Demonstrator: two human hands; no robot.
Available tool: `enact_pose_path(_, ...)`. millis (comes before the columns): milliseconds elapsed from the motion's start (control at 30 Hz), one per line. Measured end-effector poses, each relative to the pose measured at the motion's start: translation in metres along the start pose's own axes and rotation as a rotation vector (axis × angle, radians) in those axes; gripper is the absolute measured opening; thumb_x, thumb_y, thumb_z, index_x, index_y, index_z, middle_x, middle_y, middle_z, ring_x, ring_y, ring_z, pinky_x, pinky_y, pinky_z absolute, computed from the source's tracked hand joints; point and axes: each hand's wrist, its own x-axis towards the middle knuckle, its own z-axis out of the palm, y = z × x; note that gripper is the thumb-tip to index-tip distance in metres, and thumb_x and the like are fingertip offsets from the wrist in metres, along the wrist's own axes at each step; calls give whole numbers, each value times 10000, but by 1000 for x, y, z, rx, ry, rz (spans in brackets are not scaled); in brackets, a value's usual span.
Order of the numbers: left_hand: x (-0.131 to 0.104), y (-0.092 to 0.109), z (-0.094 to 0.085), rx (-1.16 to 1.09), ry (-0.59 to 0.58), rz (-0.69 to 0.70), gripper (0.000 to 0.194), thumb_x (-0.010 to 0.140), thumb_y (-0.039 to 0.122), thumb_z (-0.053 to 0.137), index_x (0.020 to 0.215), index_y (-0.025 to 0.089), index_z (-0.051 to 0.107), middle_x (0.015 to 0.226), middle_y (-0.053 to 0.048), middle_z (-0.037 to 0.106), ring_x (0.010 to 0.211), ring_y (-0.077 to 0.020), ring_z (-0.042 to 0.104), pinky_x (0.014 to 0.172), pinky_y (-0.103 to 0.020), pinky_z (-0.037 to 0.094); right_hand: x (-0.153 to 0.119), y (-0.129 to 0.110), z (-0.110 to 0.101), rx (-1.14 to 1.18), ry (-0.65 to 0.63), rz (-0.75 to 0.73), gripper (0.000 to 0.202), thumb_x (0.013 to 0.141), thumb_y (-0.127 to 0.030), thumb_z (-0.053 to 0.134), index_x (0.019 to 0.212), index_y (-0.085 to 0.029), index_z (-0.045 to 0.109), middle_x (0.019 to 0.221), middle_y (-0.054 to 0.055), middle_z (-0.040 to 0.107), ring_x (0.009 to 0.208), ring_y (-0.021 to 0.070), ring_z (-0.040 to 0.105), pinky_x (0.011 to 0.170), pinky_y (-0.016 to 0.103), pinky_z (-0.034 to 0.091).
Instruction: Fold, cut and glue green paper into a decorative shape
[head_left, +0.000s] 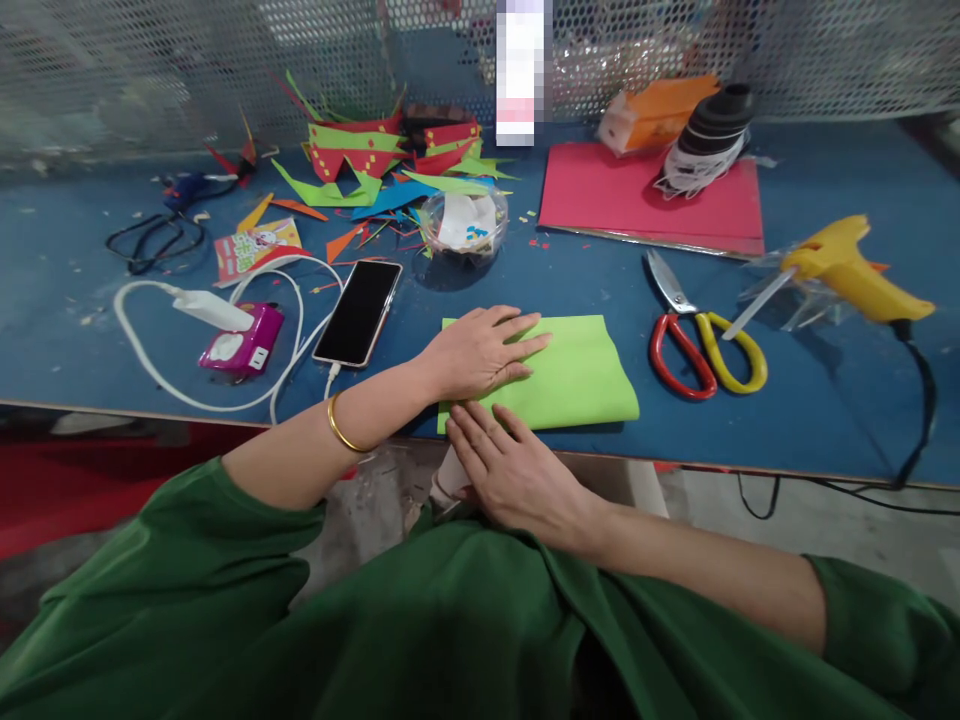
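A folded lime-green sheet (577,370) lies on the blue table near its front edge; its right side bulges in a soft fold. Flat across the sheet's left part rests my left hand (487,350), fingers stretched to the right. My right hand (510,465) reaches in from the front, its outstretched fingertips on the sheet's front left corner, just below my left hand. Neither hand grips anything that shows. Right of the sheet lie scissors (682,320) with one red and one yellow handle.
Left of the hands are a phone (358,313) on a white cable and a purple socket adapter (241,340). Behind stand a clear bowl (465,225), cut paper scraps and red-green paper masks (352,155). A pink sheet stack (585,200) and a yellow glue gun (847,270) are at right.
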Motion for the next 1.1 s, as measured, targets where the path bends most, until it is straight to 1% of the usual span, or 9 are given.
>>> enact_pose_path(133,0,0,-2,-8,-19,-6,556,1036,503,300,1495,233,461,1572,-95,439,1380,-309,406,1053,-471,406,-13,0,-5,-77,14,27,564,1023,-341,412,1411,58,496,1457,258,521,1356,367,509,1060,475,486)
enact_pose_path(233,0,-1,-2,-4,-18,1,567,1035,512,293,1496,229,459,1570,-101,441,1377,-309,410,1051,-474,411,-25,1,-13,-169,2,106,603,1024,-399,418,1352,90,548,1385,290,573,1272,389,583,1011,484,518)
enact_pose_path(400,0,-2,-2,19,5,15,561,1037,509,284,1483,230,480,1547,-109,471,1360,-311,434,1037,-474,427,-39,5,-29,-313,8,157,601,1026,-403,419,1241,118,626,1239,329,650,1086,374,699,903,461,561)
enact_pose_path(533,0,-3,0,34,15,16,561,1037,513,281,1476,231,487,1536,-97,489,1361,-303,442,1048,-458,431,-51,12,-36,-341,-1,187,561,1018,-380,448,1191,110,660,1183,326,679,1036,372,715,874,455,552)
enact_pose_path(700,-1,-3,0,53,12,18,555,1034,513,299,1462,224,502,1539,-107,481,1367,-304,444,1075,-465,419,-81,25,-43,-376,-54,277,526,1008,-345,465,1189,108,661,1215,339,660,1065,388,698,883,467,531)
enact_pose_path(833,0,-4,0,49,11,31,556,1038,498,291,1457,205,508,1537,-136,477,1373,-307,445,1064,-475,435,-101,33,-58,-338,8,353,460,1010,-332,462,1152,38,696,1174,271,712,1100,347,688,962,463,502)
enact_pose_path(900,0,-4,0,55,18,38,558,1040,492,289,1455,194,513,1530,-149,481,1370,-313,453,1057,-479,445,-100,38,-66,-293,76,402,446,1006,-334,472,1202,11,674,1228,244,699,1187,336,645,1035,464,463)
enact_pose_path(967,1,-5,0,66,24,48,559,1039,491,293,1453,187,515,1524,-156,487,1367,-319,459,1055,-483,450,-88,45,-70,-246,121,426,533,1007,-383,462,1318,31,591,1374,249,608,1328,351,534,1111,480,402)
enact_pose_path(1100,1,-5,0,73,11,50,540,1039,474,317,1454,184,507,1527,-163,481,1377,-312,459,1062,-485,449,-53,65,-53,-108,79,396,820,977,-618,389,1429,62,466,1498,274,472,1428,377,408,1172,506,329)
